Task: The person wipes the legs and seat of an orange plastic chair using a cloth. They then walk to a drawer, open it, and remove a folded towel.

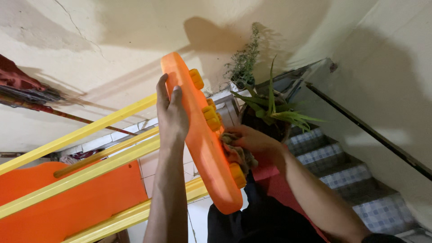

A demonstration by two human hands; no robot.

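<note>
I hold a long orange plastic board (198, 135) tilted on edge in front of me, with several yellow-orange knobs along its right side. My left hand (171, 114) grips its left edge near the upper end, fingers laid flat against it. My right hand (249, 141) presses a crumpled brownish cloth (236, 153) against the board's right face, between the knobs.
Yellow rails (90, 166) and an orange panel (67, 202) slant across the lower left. A spiky green potted plant (270, 110) and a thin leafy plant (245, 60) stand behind the board. Tiled stairs (342, 175) with a dark handrail (369, 130) run at right. Cream walls surround.
</note>
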